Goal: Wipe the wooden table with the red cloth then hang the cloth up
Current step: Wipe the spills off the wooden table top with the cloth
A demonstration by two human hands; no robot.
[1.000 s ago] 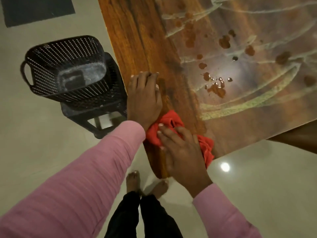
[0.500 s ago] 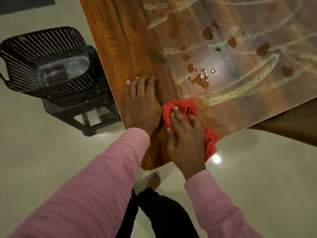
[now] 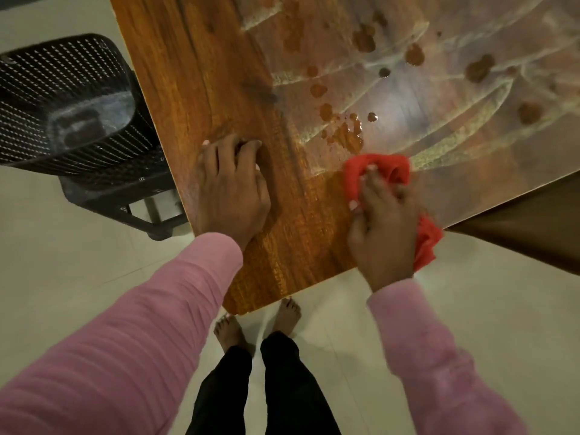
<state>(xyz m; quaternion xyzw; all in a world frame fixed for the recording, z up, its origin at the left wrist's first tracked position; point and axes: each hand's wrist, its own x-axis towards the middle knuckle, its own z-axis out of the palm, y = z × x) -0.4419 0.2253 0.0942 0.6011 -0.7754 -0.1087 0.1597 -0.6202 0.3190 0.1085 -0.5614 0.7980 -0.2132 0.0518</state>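
Right hand point(image 3: 381, 233) gripping bunched red cloth point(image 3: 381, 171) on wooden table point(image 3: 201, 67) nr brown spill drops point(image 3: 346, 133), left hand point(image 3: 230, 189) flat w/ fingers spread, black perforated basket point(image 3: 62, 98) on stool beside table, contents unclear.

Single view only: head cam, wide-angle, worn on the person, looking steeply down and slightly forward. Near corner of the bench point(image 3: 219, 73) fills the upper centre and right, close to the lens. Both hands, left hand point(image 3: 230, 191) and right hand point(image 3: 381, 227), sit mid-frame, sleeves running out the bottom corners. Feet point(image 3: 230, 332) and floor point(image 3: 486, 309) directly below, so the tilt is near vertical. Black basket point(image 3: 62, 98) at left edge. Edges bend from lens distortion. No second view for overlap.
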